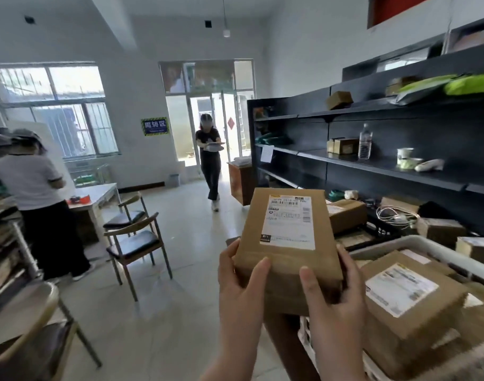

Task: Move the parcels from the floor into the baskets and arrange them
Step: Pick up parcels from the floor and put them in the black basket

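We find both hands, left hand (242, 281) and right hand (335, 298), fingers clasping the parcel (286, 243) label-up beside the basket (416, 243), likely for reading.

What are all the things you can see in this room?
held parcel: one, brown with white label, in both hands, mid-air
basket: one, pale grey rim, lower right
parcels in basket: at least one, brown, labelled
shelving: one, dark, right wall
bottle: one, clear, middle shelf
small boxes on shelves: a few, brown
chairs: two ahead, wood with dark seats, left of centre
table: one, white, left
people: one walking in the doorway, one standing at left
left hand: one, grips parcel's near left corner
right hand: one, grips parcel's near right corner
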The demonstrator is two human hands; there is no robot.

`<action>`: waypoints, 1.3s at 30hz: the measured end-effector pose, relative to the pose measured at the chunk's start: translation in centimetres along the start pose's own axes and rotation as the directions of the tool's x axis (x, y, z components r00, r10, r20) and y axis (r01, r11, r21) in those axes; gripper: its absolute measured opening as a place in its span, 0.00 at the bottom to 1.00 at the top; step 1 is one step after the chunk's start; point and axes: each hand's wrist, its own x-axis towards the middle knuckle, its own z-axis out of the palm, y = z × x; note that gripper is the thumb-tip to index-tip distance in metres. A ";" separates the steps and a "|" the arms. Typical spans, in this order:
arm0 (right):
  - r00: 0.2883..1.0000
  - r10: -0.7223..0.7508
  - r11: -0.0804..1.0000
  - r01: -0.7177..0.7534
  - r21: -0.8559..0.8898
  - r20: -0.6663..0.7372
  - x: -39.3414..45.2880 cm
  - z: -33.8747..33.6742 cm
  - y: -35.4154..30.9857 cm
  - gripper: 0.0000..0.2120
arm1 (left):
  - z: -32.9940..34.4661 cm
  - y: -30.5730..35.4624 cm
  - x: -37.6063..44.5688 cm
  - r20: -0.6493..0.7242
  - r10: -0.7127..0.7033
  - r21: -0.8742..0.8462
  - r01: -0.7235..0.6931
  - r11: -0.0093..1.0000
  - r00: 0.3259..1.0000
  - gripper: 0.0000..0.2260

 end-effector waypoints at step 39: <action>0.731 0.063 0.501 -0.612 -0.612 -0.679 31.6 23.8 35.7 0.37 | 10.6 -33.8 55.1 0.873 -0.200 0.355 -0.299 0.886 0.444 0.31</action>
